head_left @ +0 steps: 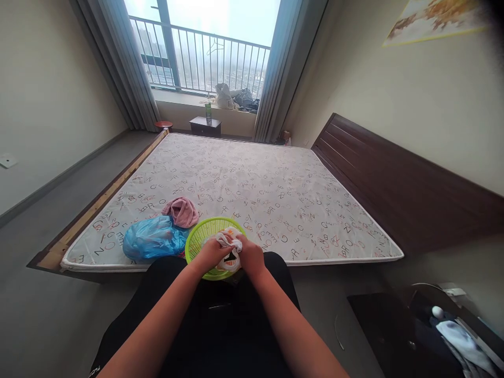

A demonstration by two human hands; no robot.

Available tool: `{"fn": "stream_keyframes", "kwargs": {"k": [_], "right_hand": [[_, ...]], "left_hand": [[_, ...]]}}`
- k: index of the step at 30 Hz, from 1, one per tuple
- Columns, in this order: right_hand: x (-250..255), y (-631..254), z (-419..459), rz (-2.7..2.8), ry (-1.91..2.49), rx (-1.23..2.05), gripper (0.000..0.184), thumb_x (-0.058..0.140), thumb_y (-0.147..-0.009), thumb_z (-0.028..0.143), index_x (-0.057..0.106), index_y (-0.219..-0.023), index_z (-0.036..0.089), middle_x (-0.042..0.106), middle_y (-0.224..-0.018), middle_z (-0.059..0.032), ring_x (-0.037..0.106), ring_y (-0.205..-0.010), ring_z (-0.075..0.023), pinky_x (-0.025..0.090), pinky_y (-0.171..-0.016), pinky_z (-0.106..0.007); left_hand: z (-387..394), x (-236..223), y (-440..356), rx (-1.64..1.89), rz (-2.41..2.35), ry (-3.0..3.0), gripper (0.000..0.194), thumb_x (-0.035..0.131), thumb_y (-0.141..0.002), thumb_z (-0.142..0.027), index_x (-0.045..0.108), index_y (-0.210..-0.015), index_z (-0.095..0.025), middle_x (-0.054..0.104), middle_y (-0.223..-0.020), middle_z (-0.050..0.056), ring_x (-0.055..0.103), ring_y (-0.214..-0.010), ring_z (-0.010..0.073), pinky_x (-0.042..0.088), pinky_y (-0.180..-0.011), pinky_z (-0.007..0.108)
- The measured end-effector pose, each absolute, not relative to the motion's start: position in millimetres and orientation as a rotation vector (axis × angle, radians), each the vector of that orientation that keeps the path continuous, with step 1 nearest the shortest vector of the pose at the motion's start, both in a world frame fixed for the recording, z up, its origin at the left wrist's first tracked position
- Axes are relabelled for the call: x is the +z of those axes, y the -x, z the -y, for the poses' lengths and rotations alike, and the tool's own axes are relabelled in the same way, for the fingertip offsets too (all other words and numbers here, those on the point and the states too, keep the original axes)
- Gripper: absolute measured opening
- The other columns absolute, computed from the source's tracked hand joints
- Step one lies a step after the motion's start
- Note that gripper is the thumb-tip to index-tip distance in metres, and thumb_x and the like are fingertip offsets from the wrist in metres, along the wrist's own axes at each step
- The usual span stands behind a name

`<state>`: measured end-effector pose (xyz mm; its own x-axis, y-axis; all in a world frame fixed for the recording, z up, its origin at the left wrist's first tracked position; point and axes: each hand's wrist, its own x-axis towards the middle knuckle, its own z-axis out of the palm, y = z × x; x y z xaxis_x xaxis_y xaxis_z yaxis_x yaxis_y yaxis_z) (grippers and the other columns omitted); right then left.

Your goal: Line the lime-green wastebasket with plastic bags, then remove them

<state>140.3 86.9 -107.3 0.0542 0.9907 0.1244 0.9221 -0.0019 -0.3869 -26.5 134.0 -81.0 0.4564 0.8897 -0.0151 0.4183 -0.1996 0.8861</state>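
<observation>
A white plastic bag point(233, 262) with some orange print sits in a lime-green slotted plastic basket point(195, 239) at my lap, by the near edge of the mattress. My left hand point(212, 254) is closed on the bag's gathered top from the left. From the right, my right hand point(250, 254) grips the same twisted plastic, close to the left one. What the bag contains is hidden. Left of the basket lies a filled blue plastic bag point(153, 238), with a crumpled pink cloth point(181, 211) touching it behind.
The bare, letter-printed mattress point(244, 178) stretches ahead to a dark headboard point(374, 163) on the right. Beyond it stands a nightstand point(205, 127) with a green bottle point(208, 113). A dark low cabinet point(378, 320) with clothing on it is at the lower right.
</observation>
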Motion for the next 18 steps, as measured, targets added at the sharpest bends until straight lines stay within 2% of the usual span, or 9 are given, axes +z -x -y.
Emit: {"fn": "stream_keyframes", "kwargs": {"k": [2,5,9,13,16,18], "right_hand": [[-108,-138,-87,1.924,2.033,0.27,0.024,0.054,-0.104,0.045,0.066,-0.106,0.024,0.078,-0.09,-0.0059,0.073,-0.076,-0.0197,0.035,-0.06,-0.026],[-112,-135,-86,1.934,2.125,0.27,0.027,0.051,-0.105,0.042,0.065,-0.097,0.021,0.077,-0.087,-0.0082,0.072,-0.074,-0.0201,0.036,-0.059,-0.026],[-119,-134,-85,1.939,2.17,0.25,0.028,0.05,-0.105,0.042,0.065,-0.099,0.019,0.076,-0.087,-0.0104,0.072,-0.073,-0.0204,0.037,-0.06,-0.026],[-124,-134,-86,1.916,2.148,0.244,0.032,0.05,-0.105,0.045,0.066,-0.094,0.019,0.075,-0.085,-0.0113,0.071,-0.075,-0.0209,0.038,-0.061,-0.026],[-125,-135,-86,1.9,2.084,0.302,0.026,0.054,-0.102,0.041,0.066,-0.092,0.02,0.074,-0.086,-0.0102,0.07,-0.078,-0.0205,0.038,-0.065,-0.026],[-123,-134,-86,1.869,2.028,0.395,0.019,0.056,-0.1,0.035,0.067,-0.096,0.02,0.075,-0.09,-0.0093,0.069,-0.082,-0.0204,0.04,-0.068,-0.026]], "left_hand": [[-133,-82,25,0.677,-1.157,-1.815,0.02,0.063,-0.084,-0.039,0.074,-0.086,-0.021,0.078,-0.101,0.007,0.071,-0.098,0.0242,0.052,-0.094,0.033],[-132,-81,24,0.576,-1.178,-1.759,0.025,0.062,-0.085,-0.039,0.076,-0.095,-0.021,0.079,-0.099,0.006,0.072,-0.099,0.0258,0.053,-0.091,0.033],[-131,-84,26,0.446,-1.175,-1.663,0.031,0.061,-0.086,-0.044,0.077,-0.092,-0.018,0.079,-0.087,0.005,0.073,-0.085,0.0253,0.055,-0.078,0.032],[-132,-91,29,0.508,-1.199,-1.704,0.035,0.062,-0.086,-0.048,0.079,-0.094,-0.019,0.08,-0.095,0.005,0.073,-0.094,0.0266,0.053,-0.085,0.032],[-134,-95,32,0.545,-1.205,-1.7,0.037,0.063,-0.085,-0.049,0.08,-0.098,-0.019,0.081,-0.1,0.006,0.073,-0.099,0.0275,0.053,-0.087,0.033],[-137,-98,34,0.528,-1.216,-1.686,0.038,0.064,-0.083,-0.05,0.081,-0.093,-0.018,0.081,-0.095,0.006,0.074,-0.095,0.0279,0.053,-0.082,0.032]]}}
